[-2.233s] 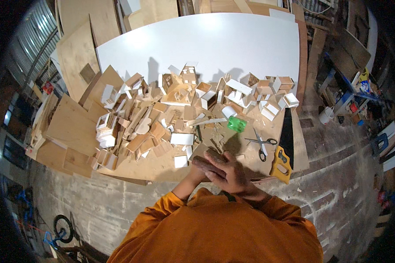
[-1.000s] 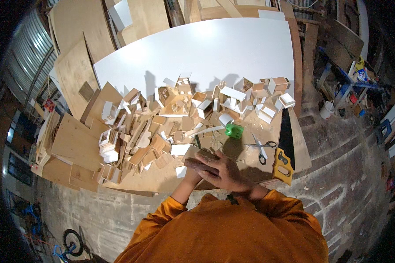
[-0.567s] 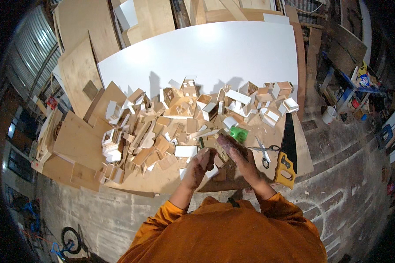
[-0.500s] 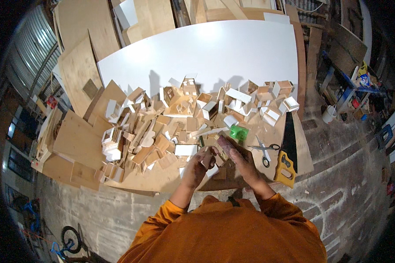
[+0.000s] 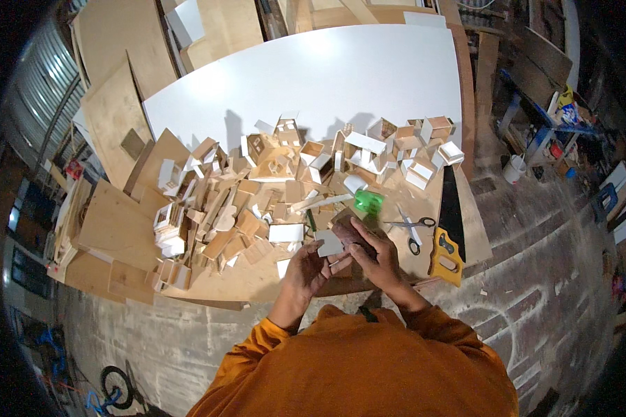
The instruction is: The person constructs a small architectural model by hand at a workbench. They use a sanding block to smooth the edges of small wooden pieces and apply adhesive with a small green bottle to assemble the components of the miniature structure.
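Observation:
My left hand [image 5: 305, 276] is closed on a small flat wooden piece [image 5: 327, 242], its pale face turned up. Close beside it, my right hand [image 5: 380, 258] grips a sanding block [image 5: 348, 232] covered in reddish-brown sandpaper. The block lies against the right edge of the piece; whether it presses on it I cannot tell. Both hands are above the near edge of the worktable [image 5: 215, 288]. Just beyond the block sits a crumpled green see-through object [image 5: 368, 201]. Scissors [image 5: 417, 229] lie to the right of my right hand.
A handsaw [image 5: 447, 257] with a yellow handle lies at the table's right edge. Wood offcuts [image 5: 219, 240] pile up on the left. Several small wooden house models [image 5: 365, 149] stand along the back, before a large white board [image 5: 313, 76].
The wooden piece has been turned so its flat pale face shows. My right hand has brought the sanding block in beside it, nearer my left hand. The view has shifted slightly.

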Available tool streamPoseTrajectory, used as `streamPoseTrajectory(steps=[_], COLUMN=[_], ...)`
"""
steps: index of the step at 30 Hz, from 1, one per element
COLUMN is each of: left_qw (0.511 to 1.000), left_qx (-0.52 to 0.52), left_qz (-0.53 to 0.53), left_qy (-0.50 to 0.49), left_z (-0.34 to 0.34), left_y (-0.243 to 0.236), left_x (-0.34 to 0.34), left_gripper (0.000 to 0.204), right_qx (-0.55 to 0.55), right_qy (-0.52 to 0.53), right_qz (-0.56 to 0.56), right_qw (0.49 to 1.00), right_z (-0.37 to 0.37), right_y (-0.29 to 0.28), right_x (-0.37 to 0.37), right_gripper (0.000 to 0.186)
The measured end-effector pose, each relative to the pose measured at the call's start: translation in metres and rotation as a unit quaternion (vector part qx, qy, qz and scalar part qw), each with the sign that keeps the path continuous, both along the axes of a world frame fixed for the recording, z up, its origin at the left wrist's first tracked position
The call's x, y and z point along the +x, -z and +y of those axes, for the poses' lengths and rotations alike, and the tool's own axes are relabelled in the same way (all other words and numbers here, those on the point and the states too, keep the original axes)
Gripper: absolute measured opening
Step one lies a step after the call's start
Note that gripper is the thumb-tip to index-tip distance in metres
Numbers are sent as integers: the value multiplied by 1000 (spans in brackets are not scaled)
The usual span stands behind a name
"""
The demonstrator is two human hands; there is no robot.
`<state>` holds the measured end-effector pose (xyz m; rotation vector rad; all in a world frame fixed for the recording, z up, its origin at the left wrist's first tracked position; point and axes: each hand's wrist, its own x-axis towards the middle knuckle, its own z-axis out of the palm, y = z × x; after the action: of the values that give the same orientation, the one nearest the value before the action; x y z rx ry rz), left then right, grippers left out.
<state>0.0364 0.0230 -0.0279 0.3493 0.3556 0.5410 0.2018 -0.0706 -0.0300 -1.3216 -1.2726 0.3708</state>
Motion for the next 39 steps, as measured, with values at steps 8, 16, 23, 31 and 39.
streamPoseTrajectory(steps=[8, 16, 23, 31, 39], left_qw=[980, 899, 661, 616, 641], left_qx=[167, 396, 666, 670, 656], left_qz=[95, 176, 344, 400, 374], left_qy=[-44, -65, -43, -104, -138], left_z=[-19, -19, 0, -19, -14], left_y=[12, 25, 25, 14, 5], left_x=[0, -8, 4, 11, 11], left_gripper=[44, 44, 38, 30, 32], right_qx=[-30, -5, 1, 43, -54], right_qy=[-27, -19, -82, -93, -62], right_qz=[-103, -172, -86, -183, -62], right_qw=[994, 985, 993, 978, 995], right_z=[-9, -17, -9, 6, 23], right_y=[-17, -38, -26, -45, -29], right_x=[-4, -11, -28, -19, -18], right_gripper=[53, 51, 48, 47, 44])
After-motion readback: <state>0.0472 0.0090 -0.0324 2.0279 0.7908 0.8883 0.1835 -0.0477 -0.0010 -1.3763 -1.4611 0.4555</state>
